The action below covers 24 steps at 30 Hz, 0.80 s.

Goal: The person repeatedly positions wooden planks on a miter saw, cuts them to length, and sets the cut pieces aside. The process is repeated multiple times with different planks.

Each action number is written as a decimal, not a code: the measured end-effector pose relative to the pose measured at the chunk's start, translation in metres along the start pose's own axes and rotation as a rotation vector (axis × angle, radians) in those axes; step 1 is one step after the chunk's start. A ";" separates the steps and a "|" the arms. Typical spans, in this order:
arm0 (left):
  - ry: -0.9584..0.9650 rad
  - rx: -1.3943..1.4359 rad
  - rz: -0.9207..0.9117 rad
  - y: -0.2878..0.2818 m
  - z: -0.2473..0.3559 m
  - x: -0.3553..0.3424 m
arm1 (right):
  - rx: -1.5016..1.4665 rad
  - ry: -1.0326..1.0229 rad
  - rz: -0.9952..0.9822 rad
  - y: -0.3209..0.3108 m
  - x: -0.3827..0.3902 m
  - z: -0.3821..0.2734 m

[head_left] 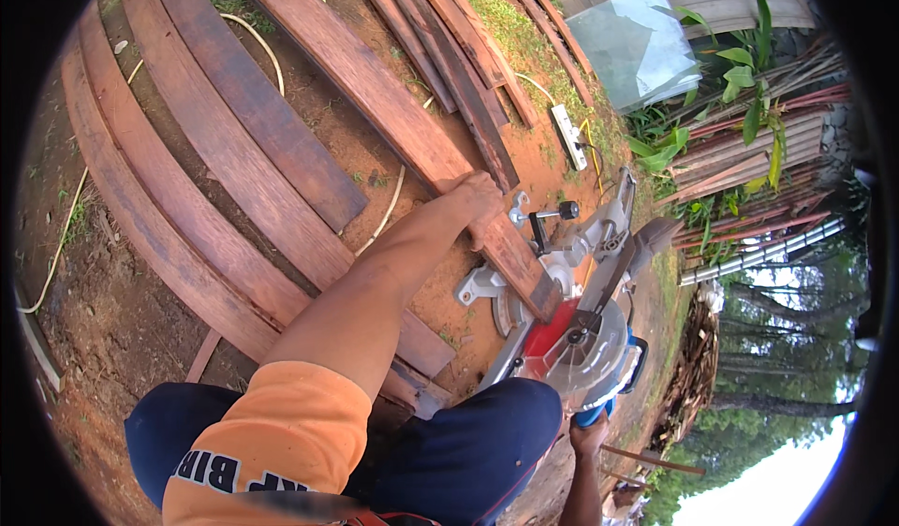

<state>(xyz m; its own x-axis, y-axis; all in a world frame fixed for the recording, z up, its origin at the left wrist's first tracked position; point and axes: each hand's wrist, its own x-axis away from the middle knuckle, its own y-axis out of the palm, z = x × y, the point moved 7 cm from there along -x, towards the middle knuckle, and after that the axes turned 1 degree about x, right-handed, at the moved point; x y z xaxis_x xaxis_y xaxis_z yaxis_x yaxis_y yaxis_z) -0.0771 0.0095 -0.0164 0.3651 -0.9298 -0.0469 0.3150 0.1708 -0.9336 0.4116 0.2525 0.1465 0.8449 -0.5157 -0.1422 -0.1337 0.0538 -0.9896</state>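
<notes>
Steadily press down the long, flat, reddish-brown wooden plank (379,105), lying from the far left onto the silver metal saw base (482,285), using the left hand (479,203) with fingers pinching across its width. Rest well clear of the transparent round blade guard (592,357). Grip the blue saw handle (592,416) with the right hand (588,439), fingers wrapped round. Square the plank before lowering.
</notes>
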 end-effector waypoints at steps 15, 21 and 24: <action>-0.014 -0.003 -0.045 0.002 -0.001 -0.001 | 0.338 0.148 0.261 -0.066 -0.058 0.001; -0.046 0.012 -0.065 -0.003 0.000 0.002 | 0.105 0.205 0.421 -0.037 0.068 0.041; -0.057 -0.001 -0.071 -0.008 0.003 0.004 | -0.068 0.477 0.316 0.054 0.129 0.079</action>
<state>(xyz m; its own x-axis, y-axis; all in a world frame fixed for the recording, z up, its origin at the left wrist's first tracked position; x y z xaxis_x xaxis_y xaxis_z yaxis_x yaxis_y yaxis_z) -0.0754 0.0053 -0.0084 0.3914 -0.9193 0.0403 0.3408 0.1042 -0.9343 0.5547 0.2564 0.0728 0.4332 -0.8129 -0.3892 -0.3879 0.2216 -0.8947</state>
